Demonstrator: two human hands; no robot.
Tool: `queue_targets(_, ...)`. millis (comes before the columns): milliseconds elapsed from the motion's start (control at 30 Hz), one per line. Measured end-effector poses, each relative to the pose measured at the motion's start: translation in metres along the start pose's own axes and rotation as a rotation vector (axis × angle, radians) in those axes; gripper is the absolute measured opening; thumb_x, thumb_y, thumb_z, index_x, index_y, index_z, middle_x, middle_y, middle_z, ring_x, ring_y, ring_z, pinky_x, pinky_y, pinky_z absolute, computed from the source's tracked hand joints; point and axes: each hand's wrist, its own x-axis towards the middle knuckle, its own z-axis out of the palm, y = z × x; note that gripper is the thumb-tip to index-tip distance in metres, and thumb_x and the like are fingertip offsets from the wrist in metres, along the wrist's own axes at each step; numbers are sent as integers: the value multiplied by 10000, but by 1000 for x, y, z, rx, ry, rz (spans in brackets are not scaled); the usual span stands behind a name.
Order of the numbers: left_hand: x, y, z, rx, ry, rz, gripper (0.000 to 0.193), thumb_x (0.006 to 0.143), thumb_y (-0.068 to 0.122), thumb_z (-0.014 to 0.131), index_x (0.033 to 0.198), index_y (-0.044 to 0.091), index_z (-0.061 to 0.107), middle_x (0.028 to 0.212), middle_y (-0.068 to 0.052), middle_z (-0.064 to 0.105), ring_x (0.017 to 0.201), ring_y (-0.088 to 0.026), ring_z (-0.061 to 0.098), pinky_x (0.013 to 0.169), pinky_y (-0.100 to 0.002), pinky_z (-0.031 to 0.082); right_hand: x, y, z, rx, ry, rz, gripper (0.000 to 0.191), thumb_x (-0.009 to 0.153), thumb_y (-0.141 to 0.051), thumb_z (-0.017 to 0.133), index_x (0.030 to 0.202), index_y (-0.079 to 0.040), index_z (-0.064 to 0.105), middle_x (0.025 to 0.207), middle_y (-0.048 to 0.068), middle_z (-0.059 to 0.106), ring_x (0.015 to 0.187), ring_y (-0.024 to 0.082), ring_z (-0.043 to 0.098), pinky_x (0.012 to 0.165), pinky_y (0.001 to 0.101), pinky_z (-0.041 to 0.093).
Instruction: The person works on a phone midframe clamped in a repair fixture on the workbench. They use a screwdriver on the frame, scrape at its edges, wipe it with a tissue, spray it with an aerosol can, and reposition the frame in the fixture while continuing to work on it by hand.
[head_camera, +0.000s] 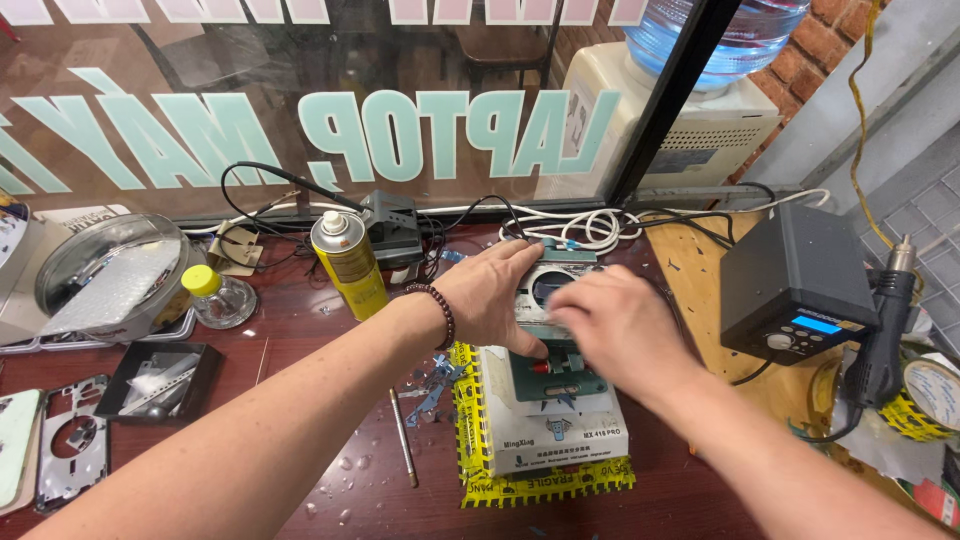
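1. Gripping a small grey device (555, 285) on the white heating platform (555, 420) at the table's middle, the left hand (500, 295) clamps its left side.
2. The right hand (620, 325), blurred, covers it; its grip cannot be told.

A dark reddish wooden bench (300, 330) fills the lower frame, dotted with droplets near the bottom centre. On it, at centre left, stand a yellow spray can (349, 262) and a small clear bottle with a yellow cap (216, 295). A black plastic tray (158, 378) sits at left, a thin metal rod (404, 436) lies at centre, and a dark grey box with a blue display (795, 282) stands at right.
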Motion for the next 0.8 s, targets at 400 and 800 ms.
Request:
queue_targets(400, 1, 3, -3, -53, -28, -44, 1303, 489, 543, 937, 1504, -35, 360, 1500, -174, 461, 1388, -317, 459, 1127, -366, 405, -48, 76, -40, -303, -21, 151, 85, 837, -189, 738, 892, -135, 775, 820, 57, 686, 889, 280, 624, 834, 410, 507)
queue_targets(800, 0, 10, -5, -16, -76, -97, 1321, 507, 528, 933, 1522, -34, 302, 1517, -179, 406, 1422, -330, 384, 1128, -412, 381, -47, 72, -33, 99, -32, 422, 142, 894, -182, 699, 983, -99, 773, 882, 54, 726, 767, 189, 708, 720, 310, 543)
